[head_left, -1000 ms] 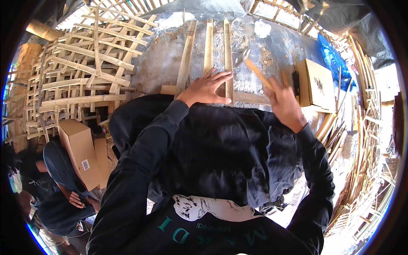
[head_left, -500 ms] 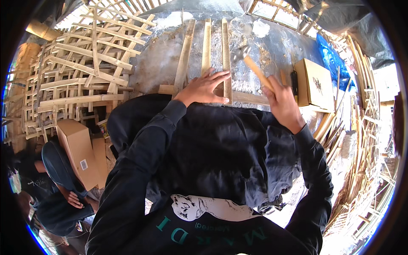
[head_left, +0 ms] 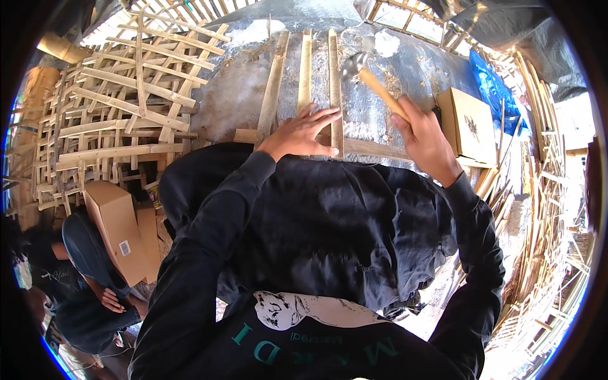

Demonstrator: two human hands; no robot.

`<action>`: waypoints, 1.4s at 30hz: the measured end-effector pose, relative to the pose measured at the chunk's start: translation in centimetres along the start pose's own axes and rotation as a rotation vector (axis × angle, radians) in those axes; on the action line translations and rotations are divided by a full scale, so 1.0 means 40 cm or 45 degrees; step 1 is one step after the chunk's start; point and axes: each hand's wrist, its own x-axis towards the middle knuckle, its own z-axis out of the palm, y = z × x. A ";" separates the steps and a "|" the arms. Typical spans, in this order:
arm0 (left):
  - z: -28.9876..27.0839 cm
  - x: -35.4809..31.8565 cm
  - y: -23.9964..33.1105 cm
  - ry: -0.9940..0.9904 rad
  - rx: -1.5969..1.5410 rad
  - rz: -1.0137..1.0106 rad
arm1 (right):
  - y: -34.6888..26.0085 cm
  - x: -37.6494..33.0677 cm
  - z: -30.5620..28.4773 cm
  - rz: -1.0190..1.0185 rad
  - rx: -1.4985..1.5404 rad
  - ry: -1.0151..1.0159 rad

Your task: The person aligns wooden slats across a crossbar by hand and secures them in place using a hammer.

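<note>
My right hand (head_left: 432,142) is wrapped round the wooden handle of a hammer (head_left: 379,90). Its metal head is raised to the right of the rightmost bamboo slat (head_left: 335,76). My left hand (head_left: 301,134) lies spread over the near ends of the slats, its index finger and thumb tips at the rightmost one. A middle bamboo slat (head_left: 306,66) runs under its fingers, and a left bamboo slat (head_left: 273,82) slants away beside it. All three meet a crosswise strip (head_left: 377,149) close to my lap, partly hidden by my left hand.
Bamboo lattice panels (head_left: 126,95) are stacked at the left. A cardboard box (head_left: 468,123) and a blue plastic sheet (head_left: 497,88) stand right, near long bamboo strips (head_left: 538,209). Another person (head_left: 88,278) sits at lower left by a tall carton (head_left: 117,231).
The hammer has moved slightly up and to the left, and my right hand has shifted a little right and down. My left hand stays almost in place on the slats.
</note>
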 end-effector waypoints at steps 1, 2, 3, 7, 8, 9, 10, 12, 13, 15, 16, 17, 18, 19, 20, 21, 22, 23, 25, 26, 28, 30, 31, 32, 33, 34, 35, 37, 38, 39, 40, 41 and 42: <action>-0.001 0.000 0.000 0.003 0.007 0.002 | 0.005 0.006 0.007 -0.015 0.035 0.090; 0.001 -0.002 -0.001 0.009 0.011 0.002 | 0.007 0.009 0.017 -0.032 0.068 0.177; 0.002 -0.002 0.001 0.008 0.010 0.006 | 0.018 -0.003 0.034 -0.030 0.066 0.178; 0.013 0.002 -0.027 0.022 -0.003 -0.011 | 0.045 -0.068 0.069 -0.007 -0.036 -0.272; 0.010 0.006 -0.017 0.008 0.003 0.004 | 0.042 -0.079 0.065 -0.121 -0.169 -0.245; 0.006 0.009 -0.008 0.005 -0.002 0.009 | 0.045 -0.071 0.055 -0.157 -0.197 -0.190; 0.002 0.013 0.001 -0.034 0.010 -0.031 | 0.043 -0.056 0.046 -0.151 -0.200 -0.193; 0.000 0.001 0.003 -0.078 0.026 -0.090 | 0.010 -0.020 0.034 -0.055 0.050 -0.065; 0.005 -0.006 -0.010 -0.041 0.019 -0.057 | -0.025 -0.004 0.013 0.004 0.095 -0.056; 0.004 -0.003 -0.011 -0.003 0.009 -0.007 | -0.044 0.002 -0.003 -0.070 0.095 0.073; 0.004 -0.004 -0.011 -0.002 0.004 -0.002 | -0.048 0.004 -0.005 -0.147 0.095 0.201; 0.003 0.003 -0.003 0.000 -0.003 0.014 | -0.016 -0.011 0.016 -0.075 0.135 0.163; 0.005 0.006 -0.001 0.000 -0.004 0.018 | 0.011 -0.030 0.043 -0.072 0.133 0.164; 0.009 0.006 -0.004 -0.033 0.042 -0.043 | 0.032 -0.054 0.072 -0.027 0.079 -0.062; 0.014 0.006 -0.013 -0.060 0.089 -0.109 | 0.030 -0.070 0.083 0.009 0.022 -0.287; 0.018 0.006 -0.023 -0.052 0.091 -0.117 | 0.020 -0.094 0.089 -0.102 -0.126 -0.218; 0.020 0.007 -0.034 -0.014 0.069 -0.062 | 0.022 -0.085 0.086 -0.113 -0.127 -0.217; 0.014 0.008 -0.023 0.011 0.041 0.005 | 0.021 -0.082 0.077 -0.103 -0.129 -0.197; 0.001 0.010 -0.001 -0.021 0.001 -0.012 | 0.013 -0.056 0.051 -0.056 0.011 -0.187; -0.009 0.003 0.013 -0.052 -0.035 -0.040 | -0.004 -0.049 0.040 -0.049 0.017 -0.187; 0.000 -0.006 -0.010 -0.019 -0.029 -0.032 | -0.038 -0.022 0.020 -0.013 0.123 0.058; 0.002 -0.002 -0.010 0.010 -0.030 -0.007 | -0.033 -0.026 0.021 -0.078 0.106 0.145; 0.002 0.000 -0.011 0.003 -0.029 -0.007 | -0.018 -0.043 0.045 0.008 0.138 0.108; 0.000 0.000 -0.007 -0.008 -0.027 -0.007 | 0.001 -0.064 0.073 0.096 0.172 0.071; -0.006 0.002 0.000 -0.008 -0.028 0.000 | 0.017 -0.083 0.100 0.089 0.155 -0.073; -0.011 0.002 0.008 -0.048 -0.023 -0.001 | 0.026 -0.108 0.110 0.094 0.150 -0.070; -0.014 0.000 0.006 -0.083 -0.015 -0.012 | 0.021 -0.123 0.117 0.034 0.015 -0.091; -0.018 0.006 0.008 -0.076 -0.011 -0.022 | 0.035 -0.107 0.089 -0.050 -0.077 -0.206; -0.012 0.009 0.007 -0.079 -0.011 -0.026 | 0.022 -0.096 0.071 -0.047 -0.076 -0.205; -0.003 0.009 -0.005 -0.070 0.027 -0.028 | 0.000 -0.088 0.059 0.026 0.030 -0.149; 0.010 0.003 -0.016 -0.076 0.026 -0.031 | -0.015 -0.083 0.058 0.101 0.136 -0.093; 0.013 0.004 -0.026 -0.020 0.008 0.024 | -0.016 -0.076 0.061 0.066 0.157 -0.004; 0.017 0.005 -0.035 0.037 -0.010 0.078 | -0.014 -0.074 0.060 0.065 0.158 -0.001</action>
